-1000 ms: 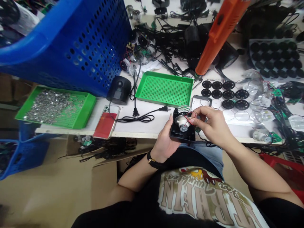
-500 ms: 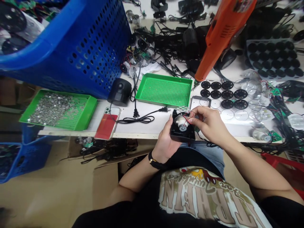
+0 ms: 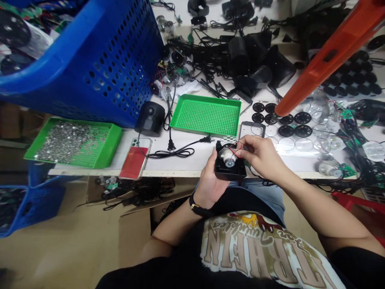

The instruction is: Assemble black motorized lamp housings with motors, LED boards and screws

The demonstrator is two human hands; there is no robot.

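My left hand holds a square black plastic housing from below, with the fingers behind it. A round white part with a metal centre sits in the housing. Thin red wires run across it. My right hand is just above the housing's right side, its fingertips pinched on the red wire. Those fingers hide where the wire ends.
An orange power tool juts in over the bench at upper right. Black discs and clear lenses lie right of my hands. Left are a phone, a green tray, a tray of metal parts and a blue basket.
The orange tool has swung right and lower across the black discs. My hands and the housing have shifted only slightly.
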